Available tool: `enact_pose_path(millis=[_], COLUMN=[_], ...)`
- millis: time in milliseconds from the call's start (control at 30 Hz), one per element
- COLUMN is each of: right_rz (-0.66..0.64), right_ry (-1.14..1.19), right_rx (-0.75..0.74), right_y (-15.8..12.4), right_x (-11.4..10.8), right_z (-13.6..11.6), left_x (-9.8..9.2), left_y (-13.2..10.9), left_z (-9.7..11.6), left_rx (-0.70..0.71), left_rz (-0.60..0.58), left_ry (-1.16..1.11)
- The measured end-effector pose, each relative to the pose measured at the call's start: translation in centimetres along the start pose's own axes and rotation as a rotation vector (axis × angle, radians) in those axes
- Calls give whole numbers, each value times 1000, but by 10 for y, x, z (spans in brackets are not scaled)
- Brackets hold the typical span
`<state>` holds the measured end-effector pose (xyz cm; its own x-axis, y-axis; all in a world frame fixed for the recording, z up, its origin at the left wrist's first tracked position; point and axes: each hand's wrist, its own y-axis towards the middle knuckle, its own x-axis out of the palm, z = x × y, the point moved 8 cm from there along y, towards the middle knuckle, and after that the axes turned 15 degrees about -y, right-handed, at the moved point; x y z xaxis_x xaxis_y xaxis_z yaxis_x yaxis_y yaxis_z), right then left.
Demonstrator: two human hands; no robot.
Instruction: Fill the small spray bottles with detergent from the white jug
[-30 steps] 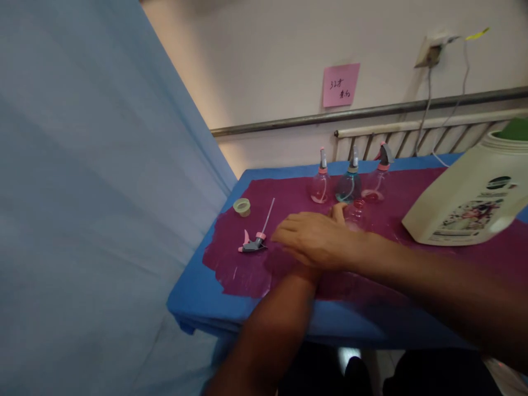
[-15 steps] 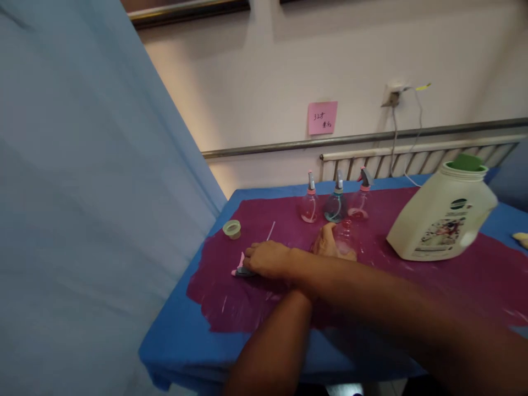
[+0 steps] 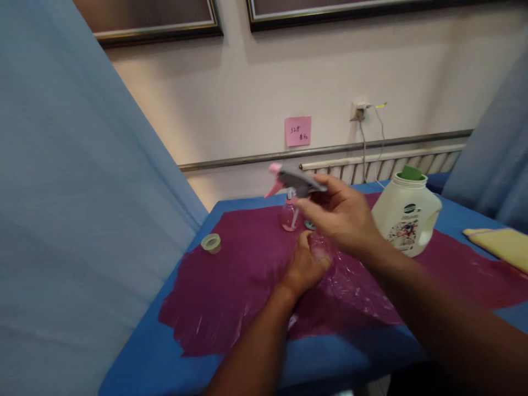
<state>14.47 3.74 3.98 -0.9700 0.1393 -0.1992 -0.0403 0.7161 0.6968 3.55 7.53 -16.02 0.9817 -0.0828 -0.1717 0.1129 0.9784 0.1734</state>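
Observation:
My left hand point(image 3: 306, 263) is wrapped round a clear pinkish bottle point(image 3: 319, 247) standing on the purple plastic sheet point(image 3: 239, 275). Above that bottle, my right hand point(image 3: 344, 217) grips a grey and pink spray head point(image 3: 295, 180) by its back, its nozzle pointing left. Whether the spray head's tube is inside the bottle's neck cannot be made out. Behind the hands stands a spray bottle point(image 3: 290, 217) with a little pink liquid in it. Part of a teal spray bottle point(image 3: 310, 224) shows beside it, mostly covered by my right hand.
A large cream jug point(image 3: 406, 220) with a green piece point(image 3: 412, 173) in its mouth stands at right. A pale green cap point(image 3: 211, 243) lies at left. A yellow cloth point(image 3: 499, 247) rests on the far right. Blue curtains point(image 3: 82, 192) hang on the left.
My right hand has lifted the spray head off the sheet at left and brought it right, over the bottle. My arms are no longer crossed. My left hand still holds the bottle.

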Motion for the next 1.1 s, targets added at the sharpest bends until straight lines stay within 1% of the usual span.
enact_pose_path(millis=[67, 133, 200, 267, 333, 433, 533, 633, 700, 767, 900, 1100], right_rz=[68, 132, 187, 210, 200, 154, 74, -44, -103, -128, -119, 41], right_ry=[29, 21, 11, 7, 8, -10, -61, -144, -180, -178, -124, -91], right_rx=[123, 184, 207, 219, 225, 233, 263, 272, 273, 289, 320, 340], right_y=[3, 3, 1, -1, -2, -4, -12, -25, -35, -44, -59, -79], right_x=[-35, -59, -74, -79, -76, -64, -48, -32, -24, -20, -16, -19], right_z=[14, 24, 32, 39, 46, 61, 87, 116, 133, 146, 159, 166], left_x=[-2, -4, -5, -6, -6, -5, -5, -4, -3, -2, 0, 1], left_y=[-3, -6, -7, -8, -8, -8, -8, -9, -9, -9, -9, -7], left_z=[7, 10, 12, 15, 18, 22, 23, 23, 24, 24, 24, 19], left_rx=[30, 12, -36, -56, -43, -7, 7, -4, -19, -37, -37, -30], left_rz=[-19, -25, -38, -43, -46, -45, -28, -19, -28, -38, -48, -50], left_ry=[44, 101, 147, 165, 159, 147, 132, 130, 139, 146, 135, 176])
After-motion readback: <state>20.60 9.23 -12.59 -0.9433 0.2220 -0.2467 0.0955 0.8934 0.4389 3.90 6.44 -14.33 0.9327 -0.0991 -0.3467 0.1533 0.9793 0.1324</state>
